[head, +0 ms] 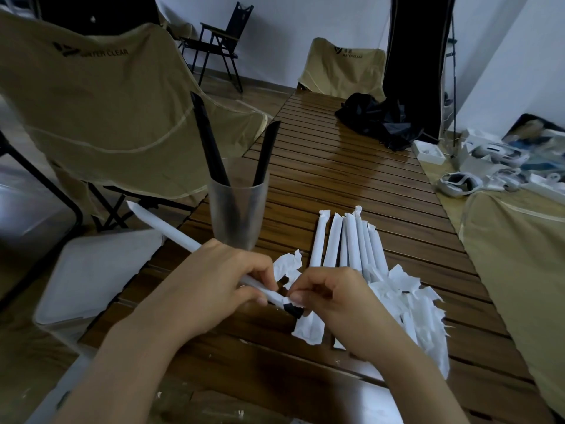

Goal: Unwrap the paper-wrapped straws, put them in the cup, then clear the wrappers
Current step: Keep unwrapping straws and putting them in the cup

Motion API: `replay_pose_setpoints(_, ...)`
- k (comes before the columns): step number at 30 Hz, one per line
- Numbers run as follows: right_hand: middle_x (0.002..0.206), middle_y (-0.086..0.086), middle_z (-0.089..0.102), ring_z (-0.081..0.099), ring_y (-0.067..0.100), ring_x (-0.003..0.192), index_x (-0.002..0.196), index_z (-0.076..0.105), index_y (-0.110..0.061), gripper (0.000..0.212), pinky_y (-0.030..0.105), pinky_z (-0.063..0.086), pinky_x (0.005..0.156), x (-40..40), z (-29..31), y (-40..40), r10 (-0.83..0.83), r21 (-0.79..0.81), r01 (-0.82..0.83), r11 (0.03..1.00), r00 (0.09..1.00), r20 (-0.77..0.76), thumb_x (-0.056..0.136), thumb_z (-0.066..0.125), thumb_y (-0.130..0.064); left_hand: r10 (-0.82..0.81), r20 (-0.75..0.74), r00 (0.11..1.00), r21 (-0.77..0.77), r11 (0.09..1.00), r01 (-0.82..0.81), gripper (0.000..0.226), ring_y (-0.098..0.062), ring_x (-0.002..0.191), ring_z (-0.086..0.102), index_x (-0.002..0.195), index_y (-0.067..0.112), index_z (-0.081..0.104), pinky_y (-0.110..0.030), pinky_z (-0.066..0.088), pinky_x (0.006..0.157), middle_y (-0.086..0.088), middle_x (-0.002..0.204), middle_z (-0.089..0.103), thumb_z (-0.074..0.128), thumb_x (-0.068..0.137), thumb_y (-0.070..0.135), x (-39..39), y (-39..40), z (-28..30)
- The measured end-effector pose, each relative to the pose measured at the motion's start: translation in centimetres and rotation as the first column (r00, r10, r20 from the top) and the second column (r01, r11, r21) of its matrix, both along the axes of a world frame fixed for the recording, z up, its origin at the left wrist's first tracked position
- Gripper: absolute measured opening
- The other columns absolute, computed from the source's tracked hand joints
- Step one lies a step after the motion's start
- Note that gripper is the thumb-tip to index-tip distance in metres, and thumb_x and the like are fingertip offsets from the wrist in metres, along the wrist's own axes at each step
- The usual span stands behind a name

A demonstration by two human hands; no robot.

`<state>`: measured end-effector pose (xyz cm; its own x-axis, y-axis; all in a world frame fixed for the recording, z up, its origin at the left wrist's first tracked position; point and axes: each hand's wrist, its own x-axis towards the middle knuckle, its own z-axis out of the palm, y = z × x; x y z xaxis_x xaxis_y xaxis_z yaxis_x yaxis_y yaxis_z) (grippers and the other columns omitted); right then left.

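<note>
We look down at a slatted wooden table (351,179) from the person's head. The left hand (214,280) grips a paper-wrapped straw (171,231) near its lower end, fingers curled round it; the straw slants up and to the left, its pointed white tip out past the table's left edge. The right hand (333,298) pinches the wrapper at the straw's lower end, where we see a short black stretch of bare straw (294,310) showing through torn paper.

Just behind the left hand stands a frosted cup (238,215), upright, holding 2 black straws (211,148) that lean apart, 1 left and 1 right. The cup sits close to the held straw's middle, with the left knuckles near its base.

To the right of the cup, a row of wrapped straws (348,240) lies side by side on the table; we cannot count them surely, and their near ends are hidden behind the right hand. Torn wrappers (409,304) lie heaped under and to the right of the right hand, with 1 more scrap (289,264) between the hands.

A white bin (91,270) stands at the table's left edge. A tan chair (107,102) stands behind the cup, and a black bag (376,117) lies at the far end of the table.
</note>
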<state>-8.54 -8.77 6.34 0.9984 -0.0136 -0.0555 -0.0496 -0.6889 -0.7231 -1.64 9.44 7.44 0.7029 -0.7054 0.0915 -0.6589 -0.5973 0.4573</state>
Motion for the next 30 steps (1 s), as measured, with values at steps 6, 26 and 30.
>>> replay_pose_setpoints(6,0.091,-0.006,0.063,0.059,0.010,0.085,0.084,0.055,-0.029,0.021,0.015,0.048,0.075,0.2,0.0,0.2,-0.019,-0.144,0.015,0.989,1.000,-0.024,0.095,0.054,-0.012,0.008,-0.030,1.000,-0.006,1.000,-0.008,0.011,0.006,0.093,0.045,0.097,0.047,0.061,-0.017,0.034,0.078,0.025,0.087,0.058,0.057,0.087,0.048,0.2,-0.3,-0.6)
replay_pose_setpoints(26,0.086,-0.006,0.057,0.048,0.004,0.067,0.089,0.053,-0.024,0.020,0.010,0.032,0.052,0.6,-0.8,-0.3,-0.243,-0.094,0.244,0.965,0.970,0.028,0.096,0.047,-0.007,0.004,0.035,0.999,-0.016,1.000,-0.003,0.004,0.012,0.091,0.034,0.085,0.045,0.054,-0.007,0.019,0.073,0.025,0.085,0.048,0.057,0.088,0.047,-0.3,-0.8,0.4)
replay_pose_setpoints(30,0.079,-0.011,0.052,0.049,0.004,0.068,0.089,0.052,-0.025,0.018,0.011,0.035,0.055,0.7,-0.9,-0.2,-0.273,-0.112,0.275,0.955,0.961,0.033,0.097,0.048,-0.010,-0.016,0.079,0.997,-0.029,0.999,0.018,0.005,0.008,0.090,0.039,0.084,0.045,0.055,-0.013,0.024,0.076,0.025,0.084,0.049,0.060,0.086,0.047,-0.3,-0.9,0.2)
